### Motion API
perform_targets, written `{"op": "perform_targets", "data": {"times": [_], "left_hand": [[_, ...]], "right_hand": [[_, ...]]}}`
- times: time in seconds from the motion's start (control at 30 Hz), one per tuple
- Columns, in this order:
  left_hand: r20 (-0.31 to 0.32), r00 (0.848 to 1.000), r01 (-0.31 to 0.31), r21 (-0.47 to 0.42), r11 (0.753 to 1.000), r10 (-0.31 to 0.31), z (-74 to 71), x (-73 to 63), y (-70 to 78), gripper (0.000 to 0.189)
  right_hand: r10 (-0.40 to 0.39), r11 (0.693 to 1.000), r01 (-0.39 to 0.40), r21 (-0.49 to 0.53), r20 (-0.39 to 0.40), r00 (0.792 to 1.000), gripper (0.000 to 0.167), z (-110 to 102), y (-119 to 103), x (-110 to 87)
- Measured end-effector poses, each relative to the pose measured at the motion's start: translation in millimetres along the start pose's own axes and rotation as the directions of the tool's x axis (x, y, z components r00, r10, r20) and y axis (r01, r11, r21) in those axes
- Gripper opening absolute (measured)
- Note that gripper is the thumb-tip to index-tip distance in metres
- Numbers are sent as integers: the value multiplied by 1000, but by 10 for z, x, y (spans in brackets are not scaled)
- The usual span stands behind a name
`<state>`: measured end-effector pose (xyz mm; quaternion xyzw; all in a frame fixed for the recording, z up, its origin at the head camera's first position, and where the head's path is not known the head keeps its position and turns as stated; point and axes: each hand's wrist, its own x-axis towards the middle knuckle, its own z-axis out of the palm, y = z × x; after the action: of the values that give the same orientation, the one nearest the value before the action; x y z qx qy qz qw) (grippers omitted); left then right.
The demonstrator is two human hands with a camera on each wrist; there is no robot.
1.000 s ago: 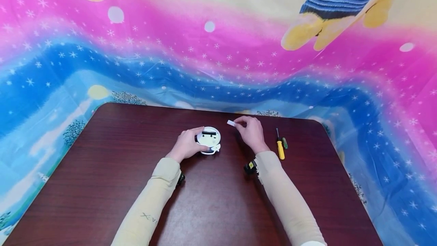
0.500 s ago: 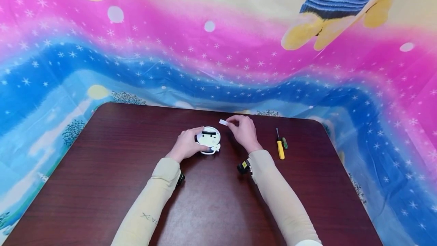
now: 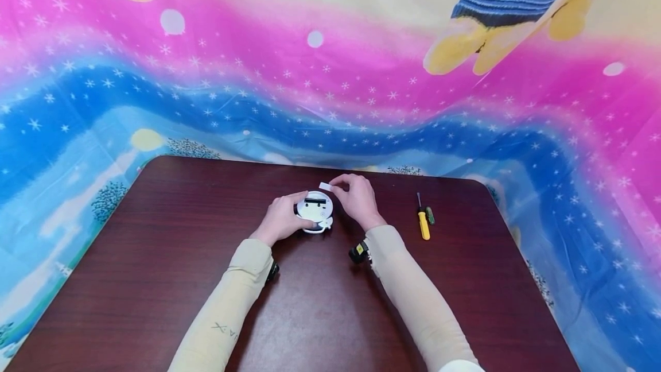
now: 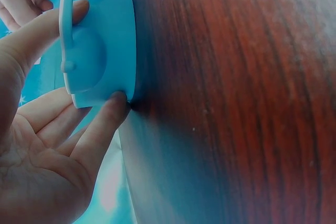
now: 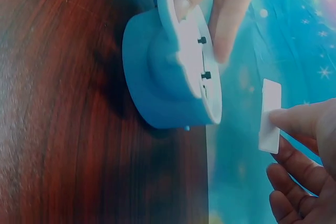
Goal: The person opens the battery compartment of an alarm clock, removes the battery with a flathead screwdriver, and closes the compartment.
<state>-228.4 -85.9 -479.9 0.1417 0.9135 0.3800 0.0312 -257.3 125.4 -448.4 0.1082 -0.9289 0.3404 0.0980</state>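
Note:
A round white alarm clock lies back-up on the table, with a dark slot open in its back. Its loop handle and rounded side domes show in the left wrist view, and two dark knobs stand out of the back in the right wrist view. My left hand grips the clock from the left, thumb and fingers on opposite sides of it. Just beyond the clock's upper right edge, my right hand pinches a small white rectangular cover between thumb and fingers. The cover is apart from the clock.
A yellow-handled screwdriver lies to the right of my right hand, next to a small green object too small to identify. The dark wooden table ends at a patterned cloth backdrop.
My right hand has moved left with the white cover, bringing it close to the clock's top edge. The left hand and the clock have stayed in place.

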Motion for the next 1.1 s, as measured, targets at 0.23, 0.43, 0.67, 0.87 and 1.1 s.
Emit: {"op": "perform_targets", "data": {"times": [0.23,0.43,0.67,0.87,1.1], "left_hand": [[-6,1000,7,0,1000,-7,9,2,-19,84],[-12,1000,4,-10,1000,-4,10,5,-23,84],[-6,1000,5,-8,1000,-5,11,8,-18,84],[-4,1000,9,-17,1000,-10,10,15,-24,83],[6,1000,15,-24,1000,-15,10,18,-28,83]], "right_hand": [[-5,999,6,-32,35,999,10,96,-38,-19],[1,998,4,-66,76,997,10,161,-68,-26],[6,991,9,-134,113,994,11,219,-88,-35],[4,988,17,-156,131,991,11,260,-117,-37],[-4,983,29,-179,140,990,11,312,-120,-33]]}}
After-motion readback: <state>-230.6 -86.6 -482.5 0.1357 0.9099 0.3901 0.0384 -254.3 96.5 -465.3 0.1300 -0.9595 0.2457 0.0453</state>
